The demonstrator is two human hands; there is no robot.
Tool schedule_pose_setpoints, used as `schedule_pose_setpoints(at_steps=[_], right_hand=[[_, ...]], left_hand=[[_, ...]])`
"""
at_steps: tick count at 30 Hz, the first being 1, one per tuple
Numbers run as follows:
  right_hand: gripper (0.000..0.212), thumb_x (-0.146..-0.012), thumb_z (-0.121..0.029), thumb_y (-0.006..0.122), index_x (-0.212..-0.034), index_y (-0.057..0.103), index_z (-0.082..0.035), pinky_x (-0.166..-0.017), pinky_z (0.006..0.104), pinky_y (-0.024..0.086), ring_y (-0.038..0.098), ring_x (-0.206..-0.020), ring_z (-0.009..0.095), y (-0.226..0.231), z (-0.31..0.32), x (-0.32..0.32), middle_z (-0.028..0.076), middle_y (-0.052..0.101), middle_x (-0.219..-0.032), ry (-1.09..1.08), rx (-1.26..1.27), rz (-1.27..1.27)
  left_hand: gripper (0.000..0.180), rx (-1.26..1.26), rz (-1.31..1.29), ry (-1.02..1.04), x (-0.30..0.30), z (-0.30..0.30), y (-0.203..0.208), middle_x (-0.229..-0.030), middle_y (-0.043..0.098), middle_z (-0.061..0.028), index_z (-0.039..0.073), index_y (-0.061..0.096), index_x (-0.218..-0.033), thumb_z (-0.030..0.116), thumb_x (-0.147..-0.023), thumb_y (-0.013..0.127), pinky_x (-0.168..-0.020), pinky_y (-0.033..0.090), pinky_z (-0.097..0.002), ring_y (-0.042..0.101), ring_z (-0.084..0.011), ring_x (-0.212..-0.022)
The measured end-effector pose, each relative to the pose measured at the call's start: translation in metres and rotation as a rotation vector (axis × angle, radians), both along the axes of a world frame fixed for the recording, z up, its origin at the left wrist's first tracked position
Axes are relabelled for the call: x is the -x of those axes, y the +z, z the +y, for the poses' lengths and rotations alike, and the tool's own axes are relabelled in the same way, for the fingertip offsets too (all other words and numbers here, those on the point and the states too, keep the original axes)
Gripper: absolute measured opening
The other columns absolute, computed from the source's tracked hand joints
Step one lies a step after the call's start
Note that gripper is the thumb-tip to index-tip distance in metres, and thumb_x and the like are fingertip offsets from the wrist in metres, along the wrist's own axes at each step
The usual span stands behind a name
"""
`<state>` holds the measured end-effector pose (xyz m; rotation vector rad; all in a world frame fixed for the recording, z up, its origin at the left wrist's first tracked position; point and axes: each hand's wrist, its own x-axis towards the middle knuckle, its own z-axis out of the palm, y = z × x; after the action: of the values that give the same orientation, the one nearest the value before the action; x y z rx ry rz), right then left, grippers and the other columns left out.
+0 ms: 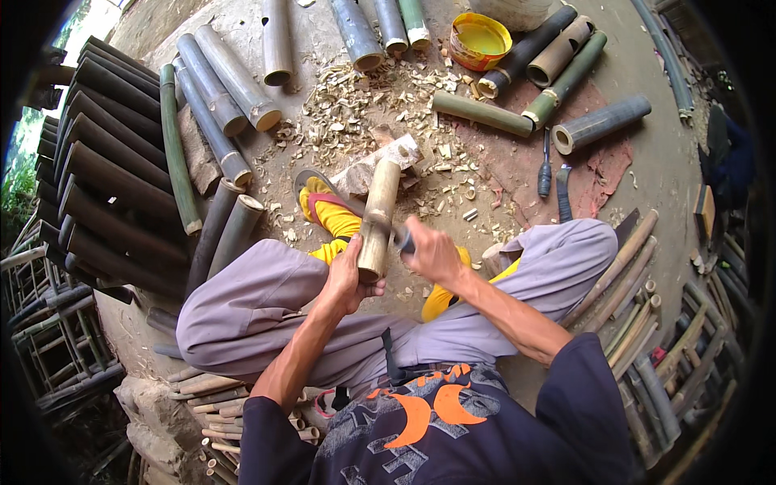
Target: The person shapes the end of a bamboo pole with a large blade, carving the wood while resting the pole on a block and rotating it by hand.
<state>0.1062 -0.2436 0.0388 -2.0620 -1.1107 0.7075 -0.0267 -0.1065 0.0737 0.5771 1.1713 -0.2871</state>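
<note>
While the left hand point(349, 279) wraps closed around the lower end of a short bamboo section point(376, 220), propped upright on a wooden block point(380, 166) at 12 o'clock, the right hand point(432, 252) grips a dark-handled tool point(402, 239) against it. Trimming appears under way; the next stroke likely demands a steady hold. Shavings point(364, 105) litter the ground.

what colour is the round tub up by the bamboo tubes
Yellow, with an orange rim: the tub shows plainly in the head view, near the top.
</note>
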Motion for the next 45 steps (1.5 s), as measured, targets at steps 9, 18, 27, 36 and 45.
schedule_pose_setpoints(at_steps=[9, 18, 27, 36, 45], right_hand=[[0.033, -0.07, -0.009, 0.064, -0.096, 0.043, -0.003, -0.053, 0.0446, 0.053, 0.063, -0.058, 0.037, -0.017, 0.006, -0.011, 0.02, 0.06, -0.066, -0.108, 0.123, 0.062], [0.029, -0.07, -0.009, 0.063, -0.092, 0.044, -0.003, -0.054, 0.0426, 0.055, 0.064, -0.057, 0.034, -0.019, 0.013, -0.026, 0.018, 0.06, -0.063, -0.229, 0.181, 0.193], [0.018, -0.084, -0.009, 0.058, -0.089, 0.041, -0.004, -0.038, 0.0323, 0.052, 0.062, -0.051, 0.025, -0.021, 0.006, -0.022, 0.017, 0.063, -0.068, -0.128, 0.118, 0.144], [0.027, -0.072, -0.008, 0.066, -0.089, 0.045, -0.004, -0.051, 0.0419, 0.054, 0.064, -0.057, 0.035, -0.015, 0.005, -0.027, 0.018, 0.061, -0.068, -0.165, 0.134, 0.191], [0.026, -0.076, -0.009, 0.066, -0.09, 0.045, -0.004, -0.049, 0.0381, 0.055, 0.064, -0.054, 0.03, -0.01, 0.007, -0.017, 0.016, 0.061, -0.067, -0.083, 0.019, 0.133]], left_hand=[[0.049, 0.086, -0.081, 0.067, -0.005, 0.003, 0.009, -0.072, 0.061, -0.0113, 0.005, 0.055, -0.106, 0.051, -0.094, 0.042, -0.047, 0.053, -0.0337, 0.06, -0.0215, -0.054], [0.046, 0.13, -0.05, 0.151, -0.007, -0.001, 0.005, -0.079, 0.061, -0.0109, 0.006, 0.053, -0.111, 0.047, -0.09, 0.053, -0.048, 0.056, -0.0361, 0.062, -0.0248, -0.057], [0.049, 0.189, -0.127, 0.17, -0.007, 0.002, -0.002, -0.08, 0.062, -0.0124, 0.003, 0.052, -0.112, 0.048, -0.093, 0.046, -0.049, 0.057, -0.0377, 0.063, -0.0254, -0.058], [0.054, 0.387, -0.313, 0.264, -0.005, 0.005, -0.006, -0.081, 0.063, -0.0142, 0.003, 0.054, -0.109, 0.051, -0.095, 0.036, -0.058, 0.057, -0.0407, 0.064, -0.0261, -0.063], [0.056, 0.38, -0.309, 0.244, -0.002, 0.012, -0.006, -0.089, 0.063, -0.0158, 0.004, 0.054, -0.113, 0.052, -0.094, 0.033, -0.065, 0.056, -0.0426, 0.064, -0.0264, -0.07]])
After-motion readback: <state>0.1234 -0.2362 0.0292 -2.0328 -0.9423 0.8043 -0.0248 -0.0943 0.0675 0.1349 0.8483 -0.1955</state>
